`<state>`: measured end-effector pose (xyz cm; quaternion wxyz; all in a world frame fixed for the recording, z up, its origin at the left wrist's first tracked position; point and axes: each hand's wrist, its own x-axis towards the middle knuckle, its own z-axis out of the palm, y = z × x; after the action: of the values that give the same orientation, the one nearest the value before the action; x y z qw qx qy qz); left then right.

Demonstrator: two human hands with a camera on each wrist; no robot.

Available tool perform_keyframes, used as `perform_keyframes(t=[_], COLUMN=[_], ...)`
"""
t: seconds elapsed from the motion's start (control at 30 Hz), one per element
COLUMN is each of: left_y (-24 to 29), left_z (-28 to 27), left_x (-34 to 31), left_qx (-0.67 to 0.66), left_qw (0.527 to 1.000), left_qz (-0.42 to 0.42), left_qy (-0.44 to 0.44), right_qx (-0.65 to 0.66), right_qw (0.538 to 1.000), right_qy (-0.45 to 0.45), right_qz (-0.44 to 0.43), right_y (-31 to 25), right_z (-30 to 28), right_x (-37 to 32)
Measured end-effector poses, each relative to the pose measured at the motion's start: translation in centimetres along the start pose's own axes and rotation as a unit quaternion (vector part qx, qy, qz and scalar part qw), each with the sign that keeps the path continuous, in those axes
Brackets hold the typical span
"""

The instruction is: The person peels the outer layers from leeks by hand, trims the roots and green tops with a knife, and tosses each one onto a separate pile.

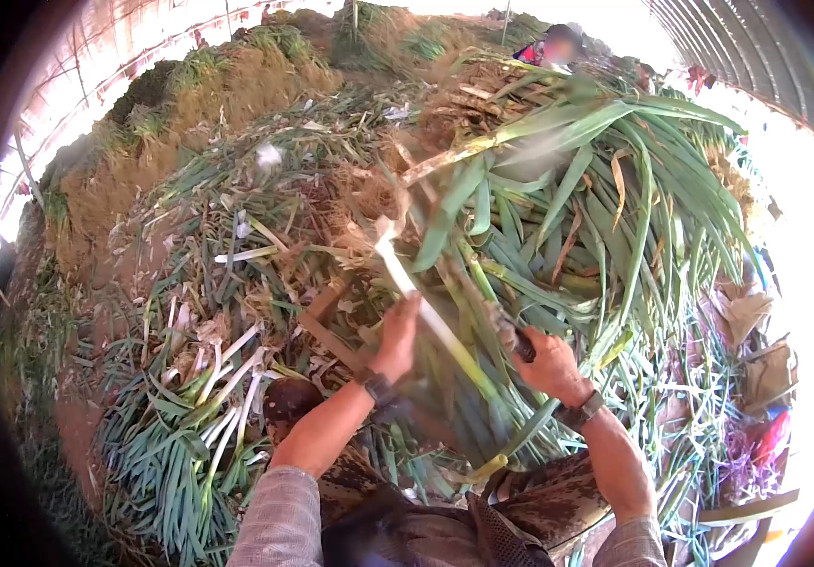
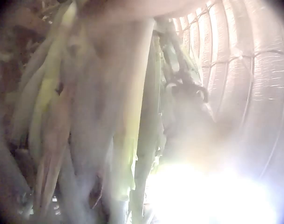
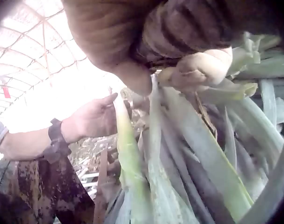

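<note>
My left hand (image 1: 397, 335) grips a long green onion (image 1: 440, 331) by its white shank, the root end pointing away and the leaves running down toward my lap. In the right wrist view the same hand (image 3: 100, 119) shows behind the stalk. My right hand (image 1: 553, 364) curls round a dark handle (image 1: 524, 346), seen as a ridged dark shape (image 3: 184, 35) in the right wrist view; what it belongs to I cannot tell. A pale leaf (image 3: 155, 121) hangs from right at that hand's thumb and fingertip. The left wrist view is hazy, with the stalk (image 2: 135, 107) running down it.
A big heap of untrimmed green onions (image 1: 615, 198) rises at the front right. Stripped stalks with white ends (image 1: 227, 397) lie in a pile at my left. Leaf scraps cover the ground. A person (image 1: 553, 47) is behind the heap, under a curved greenhouse roof (image 1: 756, 57).
</note>
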<state>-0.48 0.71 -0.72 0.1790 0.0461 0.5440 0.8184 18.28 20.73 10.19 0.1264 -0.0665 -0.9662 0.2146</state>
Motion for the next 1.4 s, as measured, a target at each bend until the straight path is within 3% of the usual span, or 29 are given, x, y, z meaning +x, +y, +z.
perform_keyframes(t=[0.1,0.2,0.3,0.37,0.4,0.53,0.7,0.77,0.8,0.83,0.87,0.9,0.93,0.97,1.03,1.1,1.13,1.17,1.2,1.23,1.27,1.3,1.33,1.37,1.4], left_y=[2.0,5.3,6.1,5.5,7.0,12.1,23.2,30.1,33.7,37.1,39.6,41.5,43.1,44.0,46.7,46.3,45.2,43.1,41.1,39.0,35.7,33.4,31.2,29.0,27.4], left_z=[-0.3,2.0,2.2,1.2,1.8,-0.9,-10.9,-15.4,-14.5,-18.9,-18.5,-17.9,-18.9,-19.7,-26.4,-31.5,-34.1,-35.5,-38.4,-43.7,-41.6,-39.0,-34.7,-33.7,-31.3], left_x=[1.4,0.8,1.1,2.1,1.6,1.4,3.0,1.5,-0.6,-0.1,-2.3,-4.1,-5.7,-6.3,-6.4,-6.3,-5.9,-6.0,-6.0,-5.2,-5.9,-5.5,-5.6,-4.1,-2.3], left_qx=[-0.124,-0.217,-0.253,-0.241,-0.252,-0.263,-0.213,-0.142,-0.1,-0.037,0.016,0.055,0.127,0.167,0.359,0.556,0.667,0.711,0.731,0.807,0.822,0.762,0.743,0.738,0.623], left_qw=[0.992,0.975,0.965,0.97,0.966,0.952,0.931,0.925,0.901,0.891,0.863,0.839,0.837,0.809,0.776,0.644,0.509,0.478,0.527,0.478,0.448,0.575,0.609,0.622,0.772], left_qz=[0.014,0.019,0.018,0.009,-0.009,0.107,0.243,0.334,0.342,0.394,0.437,0.44,0.414,0.441,0.366,0.376,0.372,0.353,0.23,0.201,0.215,0.147,0.174,0.205,0.072], left_qy=[-0.01,0.037,0.061,0.017,0.052,0.11,0.168,0.11,0.247,0.225,0.252,0.316,0.335,0.352,0.367,0.368,0.398,0.375,0.367,0.282,0.277,0.258,0.215,0.162,0.102], right_qx=[-0.023,-0.019,-0.017,0.003,0.01,-0.009,-0.033,-0.037,-0.046,-0.041,-0.013,0.015,0.022,0.023,-0.001,0.0,0.004,0.008,0.009,0.004,-0.002,-0.002,-0.01,-0.018,-0.019], right_qw=[0.998,0.995,0.994,0.996,0.995,0.99,0.986,0.986,0.985,0.985,0.988,0.989,0.991,0.991,0.992,0.992,0.99,0.988,0.988,0.988,0.988,0.988,0.986,0.983,0.983], right_qy=[0.017,-0.04,-0.082,-0.083,-0.098,-0.142,-0.162,-0.162,-0.162,-0.166,-0.154,-0.142,-0.125,-0.125,-0.117,-0.12,-0.127,-0.133,-0.131,-0.128,-0.124,-0.122,-0.137,-0.152,-0.152], right_qz=[0.051,0.092,0.073,0.034,0.017,-0.009,-0.008,0.005,0.019,0.019,0.028,0.037,0.043,0.043,0.039,0.046,0.063,0.08,0.079,0.082,0.086,0.089,0.094,0.098,0.099], right_y=[0.7,0.6,0.6,0.8,0.7,1.9,4.4,3.7,3.3,3.1,3.0,2.7,2.3,2.3,2.3,0.9,0.5,0.3,0.6,1.2,1.5,1.5,1.2,1.1,1.4], right_z=[-1.0,-1.6,-1.6,-1.4,-1.4,-1.0,-0.3,-0.4,-0.4,-0.5,-0.6,-0.7,-0.7,-0.6,-0.3,-1.3,-1.8,-1.9,-1.9,-1.8,-1.7,-1.9,-2.3,-2.4,-2.4], right_x=[-0.7,-1.0,-1.7,-2.2,-2.5,-3.5,-3.2,-3.2,-3.4,-3.3,-3.2,-3.0,-2.9,-2.9,-3.0,-3.1,-3.3,-3.3,-3.3,-3.6,-3.9,-4.2,-4.6,-4.9,-5.3])
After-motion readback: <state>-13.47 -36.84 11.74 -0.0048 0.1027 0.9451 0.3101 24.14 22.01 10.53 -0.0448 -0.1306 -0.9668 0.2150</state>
